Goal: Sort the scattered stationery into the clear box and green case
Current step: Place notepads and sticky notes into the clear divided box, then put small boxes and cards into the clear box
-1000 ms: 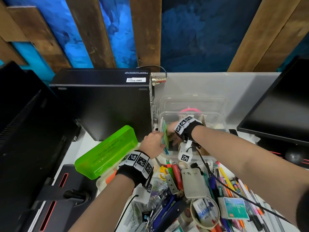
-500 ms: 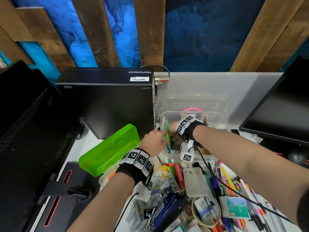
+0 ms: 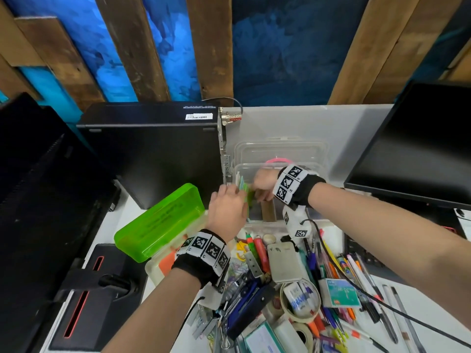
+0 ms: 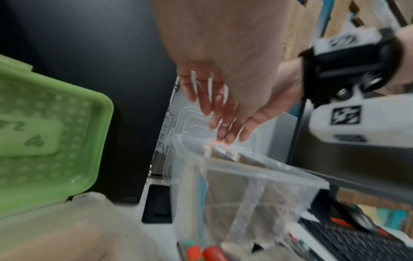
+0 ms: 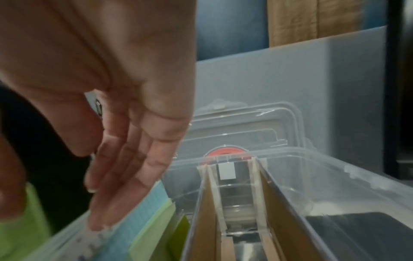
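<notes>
Both hands work at the left end of the clear box (image 3: pixel 318 171), which stands on the worktop (image 3: pixel 423 296) between a black computer case (image 3: pixel 153 154) and a monitor (image 3: pixel 418 149). A stack of paper pads (image 5: pixel 143 222), blue and green, stands on edge in the left compartment, beside a cardboard divider (image 5: pixel 201 211). The right hand (image 3: pixel 265 184) lies with straight, relaxed fingers (image 5: pixel 125 178) against the top edge of the pads and grasps nothing. The left hand (image 3: pixel 226 210) reaches to the same stack from the near side; its fingers are hidden from the head camera and blurred in the wrist view, so whether it grips the pads cannot be told. The green case (image 3: pixel 158 222) stands open just left of the box, its lid raised. A large heap of stationery (image 3: pixel 293 289) remains on the worktop, so the task appears far from complete. Risks from this position: the pads probably lean rather than seat fully, and may tip over when support is removed; pressing sideways may buckle the divider; the wrist cable (image 3: pixel 382 301) trails across the pens and may drag them off the worktop.
</notes>
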The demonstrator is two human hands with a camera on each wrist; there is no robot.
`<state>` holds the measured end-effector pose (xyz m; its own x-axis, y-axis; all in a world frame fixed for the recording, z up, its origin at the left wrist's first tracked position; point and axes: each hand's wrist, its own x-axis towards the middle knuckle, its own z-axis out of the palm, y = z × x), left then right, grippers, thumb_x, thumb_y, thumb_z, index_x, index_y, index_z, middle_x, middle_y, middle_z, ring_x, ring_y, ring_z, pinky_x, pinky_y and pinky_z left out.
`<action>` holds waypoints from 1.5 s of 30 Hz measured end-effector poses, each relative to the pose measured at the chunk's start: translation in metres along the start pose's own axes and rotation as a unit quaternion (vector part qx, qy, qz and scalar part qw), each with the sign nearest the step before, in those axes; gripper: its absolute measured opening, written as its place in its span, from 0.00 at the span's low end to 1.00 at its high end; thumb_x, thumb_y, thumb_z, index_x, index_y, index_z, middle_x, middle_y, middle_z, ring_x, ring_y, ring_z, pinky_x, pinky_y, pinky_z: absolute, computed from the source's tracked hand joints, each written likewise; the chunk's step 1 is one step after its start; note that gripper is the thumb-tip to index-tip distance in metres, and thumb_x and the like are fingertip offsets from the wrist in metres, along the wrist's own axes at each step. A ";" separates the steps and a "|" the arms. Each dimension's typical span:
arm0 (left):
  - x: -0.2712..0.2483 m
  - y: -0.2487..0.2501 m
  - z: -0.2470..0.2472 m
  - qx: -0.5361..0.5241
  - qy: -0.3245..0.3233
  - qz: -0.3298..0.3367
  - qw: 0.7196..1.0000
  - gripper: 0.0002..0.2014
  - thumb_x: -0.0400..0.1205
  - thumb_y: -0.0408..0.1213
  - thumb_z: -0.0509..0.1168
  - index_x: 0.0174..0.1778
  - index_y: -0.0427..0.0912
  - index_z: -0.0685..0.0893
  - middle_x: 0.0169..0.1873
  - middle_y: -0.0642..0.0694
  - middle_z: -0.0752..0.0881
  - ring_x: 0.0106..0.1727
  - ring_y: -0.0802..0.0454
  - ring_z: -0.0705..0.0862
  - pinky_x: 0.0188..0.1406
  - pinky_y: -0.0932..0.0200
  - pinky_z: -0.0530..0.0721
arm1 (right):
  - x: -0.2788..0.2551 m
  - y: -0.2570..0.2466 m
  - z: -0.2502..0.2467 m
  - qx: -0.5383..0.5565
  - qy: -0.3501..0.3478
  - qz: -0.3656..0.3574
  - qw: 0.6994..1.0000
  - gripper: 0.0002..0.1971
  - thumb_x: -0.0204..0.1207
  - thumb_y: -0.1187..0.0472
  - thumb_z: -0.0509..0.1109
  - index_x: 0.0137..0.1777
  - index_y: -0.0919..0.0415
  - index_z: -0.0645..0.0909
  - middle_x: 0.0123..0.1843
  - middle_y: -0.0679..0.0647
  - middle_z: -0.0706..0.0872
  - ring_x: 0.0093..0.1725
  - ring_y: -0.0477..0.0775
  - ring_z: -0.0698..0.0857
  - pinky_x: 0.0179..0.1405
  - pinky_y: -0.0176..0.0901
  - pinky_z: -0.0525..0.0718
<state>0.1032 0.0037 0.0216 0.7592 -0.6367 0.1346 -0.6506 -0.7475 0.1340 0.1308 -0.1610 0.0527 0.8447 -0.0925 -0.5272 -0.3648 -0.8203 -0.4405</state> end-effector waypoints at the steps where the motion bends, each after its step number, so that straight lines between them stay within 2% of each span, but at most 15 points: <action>1: -0.004 0.006 -0.002 0.002 0.023 0.019 1.000 0.12 0.83 0.42 0.59 0.59 0.44 0.82 0.54 0.44 0.81 0.56 0.45 0.78 0.51 0.49 0.77 | -0.009 -0.001 0.000 0.032 0.007 -0.021 0.999 0.12 0.78 0.65 0.65 0.57 0.68 0.83 0.50 0.62 0.88 0.48 0.59 0.89 0.52 0.51 0.88; 4: -0.020 0.019 0.001 -0.064 0.075 0.112 0.989 0.03 0.78 0.39 0.67 0.43 0.43 0.84 0.38 0.46 0.83 0.35 0.47 0.83 0.32 0.56 0.78 | -0.048 0.005 0.010 0.077 0.002 -0.076 0.994 0.10 0.83 0.65 0.60 0.52 0.68 0.82 0.40 0.57 0.86 0.33 0.48 0.86 0.36 0.38 0.87; 6: -0.036 0.026 0.007 -0.104 0.052 0.165 0.980 0.02 0.78 0.37 0.68 0.43 0.44 0.84 0.37 0.48 0.84 0.29 0.51 0.83 0.25 0.60 0.80 | -0.078 0.014 0.021 0.094 -0.008 -0.113 0.989 0.09 0.84 0.61 0.61 0.50 0.64 0.82 0.43 0.58 0.87 0.36 0.47 0.86 0.39 0.38 0.88; 11: -0.071 0.040 0.033 -0.058 -0.094 0.168 0.980 0.13 0.87 0.44 0.53 0.58 0.45 0.80 0.50 0.47 0.82 0.47 0.49 0.84 0.41 0.61 0.75 | -0.114 0.062 0.074 -0.036 0.009 -0.128 0.991 0.08 0.82 0.59 0.63 0.56 0.57 0.80 0.51 0.53 0.85 0.52 0.53 0.85 0.52 0.49 0.83; 14: -0.083 0.043 0.047 -0.057 -0.117 0.146 0.981 0.13 0.86 0.43 0.54 0.60 0.43 0.78 0.56 0.45 0.81 0.57 0.45 0.80 0.57 0.50 0.78 | -0.116 0.093 0.113 -0.200 -0.002 -0.116 0.973 0.29 0.77 0.46 0.65 0.76 0.53 0.66 0.75 0.55 0.69 0.74 0.59 0.68 0.72 0.57 0.71; 16: -0.088 0.043 0.052 -0.063 -0.123 0.125 0.983 0.13 0.86 0.41 0.54 0.63 0.43 0.77 0.60 0.45 0.79 0.61 0.46 0.78 0.61 0.51 0.77 | -0.111 0.109 0.138 -0.239 -0.040 -0.104 0.965 0.38 0.74 0.37 0.63 0.81 0.49 0.55 0.82 0.54 0.56 0.81 0.64 0.55 0.75 0.66 0.66; 18: -0.092 0.043 0.052 -0.076 -0.115 0.116 0.984 0.12 0.86 0.40 0.53 0.61 0.43 0.78 0.59 0.46 0.79 0.60 0.47 0.78 0.59 0.52 0.78 | -0.105 0.120 0.157 -0.250 -0.035 -0.108 0.962 0.42 0.73 0.34 0.63 0.82 0.48 0.51 0.83 0.55 0.52 0.82 0.67 0.48 0.77 0.68 0.63; 21: -0.095 0.039 0.052 -0.089 -0.107 0.093 0.986 0.10 0.86 0.40 0.54 0.56 0.45 0.79 0.54 0.48 0.80 0.55 0.49 0.81 0.55 0.53 0.81 | -0.100 0.123 0.166 -0.243 0.003 -0.122 0.962 0.37 0.74 0.38 0.64 0.80 0.51 0.58 0.79 0.58 0.60 0.78 0.68 0.56 0.77 0.63 0.64; 24: -0.097 0.035 0.051 -0.103 -0.097 0.078 0.987 0.09 0.85 0.39 0.56 0.54 0.43 0.80 0.51 0.46 0.80 0.52 0.47 0.81 0.53 0.51 0.81 | -0.103 0.115 0.159 -0.272 0.020 -0.149 0.951 0.30 0.78 0.45 0.64 0.75 0.58 0.62 0.71 0.62 0.68 0.70 0.68 0.66 0.67 0.59 0.75; 29: -0.097 0.038 0.046 -0.097 -0.076 0.084 0.989 0.10 0.86 0.40 0.55 0.56 0.43 0.79 0.51 0.46 0.81 0.51 0.48 0.82 0.51 0.52 0.82 | -0.112 0.116 0.155 -0.339 0.043 -0.221 0.913 0.24 0.81 0.52 0.47 0.72 0.65 0.67 0.66 0.65 0.75 0.64 0.66 0.77 0.58 0.55 0.82; 31: -0.096 0.043 0.044 -0.098 -0.067 0.091 0.989 0.10 0.86 0.40 0.55 0.58 0.43 0.79 0.51 0.47 0.81 0.51 0.48 0.82 0.50 0.53 0.82 | -0.117 0.117 0.151 -0.315 0.070 -0.226 0.919 0.19 0.80 0.62 0.53 0.70 0.65 0.68 0.65 0.63 0.76 0.65 0.63 0.77 0.58 0.54 0.83; 34: -0.093 0.056 0.040 -0.109 -0.037 0.109 0.987 0.09 0.85 0.40 0.57 0.52 0.44 0.81 0.46 0.47 0.84 0.46 0.48 0.83 0.45 0.54 0.82 | -0.124 0.118 0.134 -0.226 0.149 -0.219 0.938 0.27 0.74 0.74 0.62 0.74 0.63 0.66 0.66 0.60 0.76 0.66 0.59 0.78 0.61 0.48 0.81; 39: -0.093 0.090 0.039 -0.102 -0.003 0.194 0.976 0.14 0.82 0.47 0.56 0.36 0.46 0.81 0.31 0.51 0.82 0.32 0.51 0.82 0.28 0.57 0.81 | -0.149 0.122 0.075 -0.010 0.254 -0.181 0.950 0.16 0.84 0.63 0.59 0.71 0.59 0.72 0.65 0.55 0.81 0.62 0.52 0.82 0.60 0.37 0.77; 42: -0.090 0.119 0.048 -0.067 -0.043 0.289 0.954 0.13 0.82 0.47 0.58 0.46 0.42 0.82 0.41 0.45 0.84 0.43 0.48 0.82 0.39 0.54 0.83 | -0.157 0.131 0.042 0.060 0.336 -0.165 0.925 0.15 0.84 0.63 0.59 0.69 0.62 0.74 0.62 0.58 0.83 0.61 0.56 0.81 0.60 0.40 0.74; 45: -0.081 0.150 0.061 -0.059 -0.149 0.276 0.948 0.24 0.82 0.52 0.62 0.68 0.40 0.73 0.63 0.39 0.76 0.63 0.42 0.75 0.61 0.45 0.77 | -0.157 0.138 0.020 0.111 0.366 -0.149 0.912 0.15 0.84 0.63 0.59 0.69 0.63 0.75 0.60 0.59 0.84 0.59 0.55 0.81 0.58 0.41 0.76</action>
<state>-0.0553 -0.0684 -0.0292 0.2619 -0.9629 -0.0648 -0.9337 -0.2698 0.2353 -0.0601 -0.2488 0.0602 0.9250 -0.3031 0.2291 -0.0791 -0.7433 -0.6642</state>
